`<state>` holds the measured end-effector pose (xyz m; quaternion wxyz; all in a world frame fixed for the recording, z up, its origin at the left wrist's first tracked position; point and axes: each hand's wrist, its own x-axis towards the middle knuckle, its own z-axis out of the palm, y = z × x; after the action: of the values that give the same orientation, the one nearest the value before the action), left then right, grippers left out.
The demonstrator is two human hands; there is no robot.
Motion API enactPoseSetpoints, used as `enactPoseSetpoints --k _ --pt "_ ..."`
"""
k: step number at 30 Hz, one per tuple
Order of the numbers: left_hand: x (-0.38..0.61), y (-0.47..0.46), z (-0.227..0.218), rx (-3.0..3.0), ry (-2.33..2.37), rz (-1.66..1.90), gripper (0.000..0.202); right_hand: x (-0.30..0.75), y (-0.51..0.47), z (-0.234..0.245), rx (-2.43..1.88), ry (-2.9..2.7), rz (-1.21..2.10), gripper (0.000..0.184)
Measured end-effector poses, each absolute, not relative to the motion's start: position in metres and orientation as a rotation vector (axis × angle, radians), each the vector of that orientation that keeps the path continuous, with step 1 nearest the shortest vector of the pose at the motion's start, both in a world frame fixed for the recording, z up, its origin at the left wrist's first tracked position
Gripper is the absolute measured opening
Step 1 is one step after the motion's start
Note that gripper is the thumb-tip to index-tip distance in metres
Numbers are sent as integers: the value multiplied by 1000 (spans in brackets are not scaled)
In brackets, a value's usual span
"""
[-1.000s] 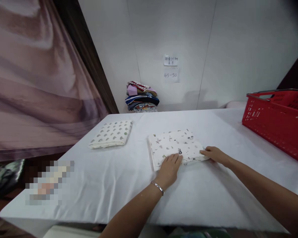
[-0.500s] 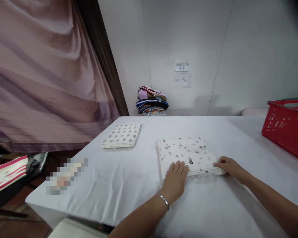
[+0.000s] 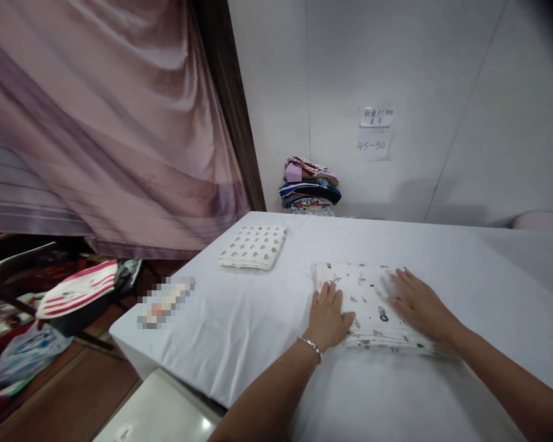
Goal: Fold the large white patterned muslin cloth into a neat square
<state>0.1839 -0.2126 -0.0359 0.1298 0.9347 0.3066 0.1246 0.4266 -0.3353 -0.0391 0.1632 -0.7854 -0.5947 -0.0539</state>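
Note:
A folded white cloth (image 3: 366, 301) with small grey and black prints lies flat on the white-covered table in front of me. On its left part rests my left hand (image 3: 328, 316), palm down, fingers apart, a silver bracelet at the wrist. My right hand (image 3: 421, 304) lies spread over the cloth's right side, slightly blurred, and covers its right edge. Stacked fold layers show along the near edge. Farther left sits a second folded cloth (image 3: 253, 247) with rows of grey prints; neither hand touches it.
White fabric covers the table (image 3: 258, 331). A stack of folded textiles (image 3: 309, 184) stands beyond the far edge, below paper signs (image 3: 375, 132) on the wall. A blurred-out item (image 3: 166, 304) lies at the left edge. A white stool (image 3: 159, 411) stands below, and a pink curtain (image 3: 120, 123) hangs left.
My right hand has let go of the cloth's near right corner and now lies flat on top. The view has turned left, taking the red basket out of sight.

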Motion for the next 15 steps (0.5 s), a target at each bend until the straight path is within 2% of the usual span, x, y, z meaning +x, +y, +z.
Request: enactPoseSetpoints --k 6,12,15 --pt "179 -217 -38 2586 874 381 59 449 -328 -84 -2388 -1661 -91 66" --pt "178 -206 -37 2400 815 538 51 453 -333 -63 -2250 -1406 219 64" --pt "183 -186 -36 2255 977 684 52 471 -335 -58 -2278 -1099 158 63"
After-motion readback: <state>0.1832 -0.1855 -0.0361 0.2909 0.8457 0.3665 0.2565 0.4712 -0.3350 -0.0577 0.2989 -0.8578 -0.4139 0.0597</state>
